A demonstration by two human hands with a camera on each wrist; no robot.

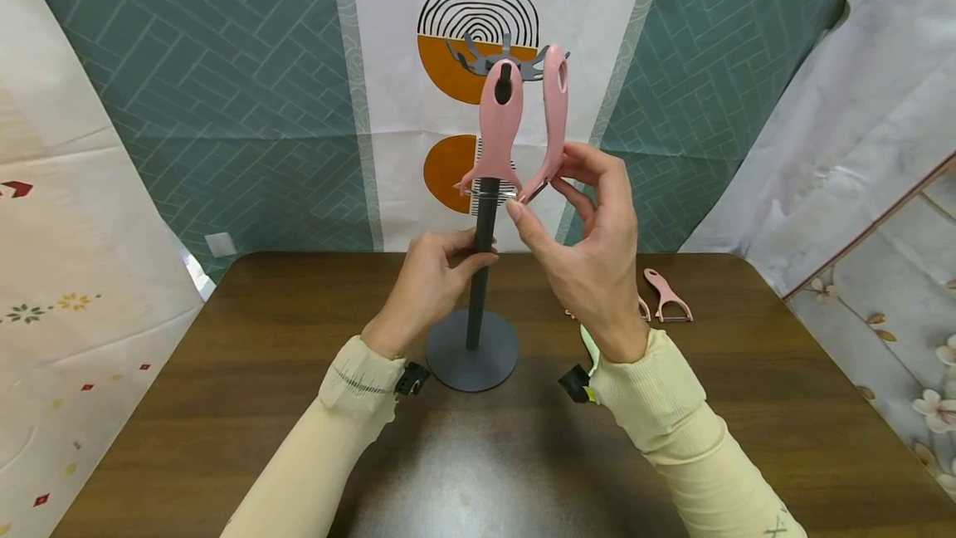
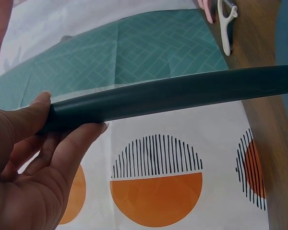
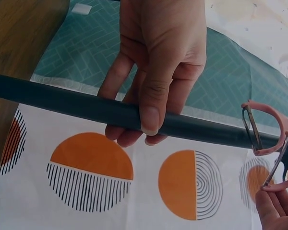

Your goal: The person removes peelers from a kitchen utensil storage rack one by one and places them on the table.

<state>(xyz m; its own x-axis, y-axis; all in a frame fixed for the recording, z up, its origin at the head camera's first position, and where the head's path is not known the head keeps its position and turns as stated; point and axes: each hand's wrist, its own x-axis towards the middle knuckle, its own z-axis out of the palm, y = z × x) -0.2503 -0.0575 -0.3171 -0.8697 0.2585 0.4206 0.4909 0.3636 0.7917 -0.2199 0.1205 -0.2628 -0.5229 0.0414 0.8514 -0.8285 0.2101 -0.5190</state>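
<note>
A dark stand with a round base (image 1: 448, 362) and a ring of hooks (image 1: 478, 66) at its top rises from the table. My left hand (image 1: 436, 279) grips its upright pole (image 1: 477, 305), fingers and thumb around it in the right wrist view. One pink peeler (image 1: 499, 127) hangs from a hook by its handle hole, blade end down. Just to its right, my right hand (image 1: 590, 243) pinches a second pink peeler (image 1: 554, 106) near the blade end, handle pointing up. The two heads are close together, beside the pole (image 3: 201, 132).
On the brown table (image 1: 261, 372), a pink peeler (image 1: 660, 285) lies at the back right, with another partly hidden by my right wrist. A light green handle (image 1: 588, 344) shows beside that wrist. A white peeler (image 2: 225, 33) appears in the left wrist view. Patterned cloth hangs behind the table.
</note>
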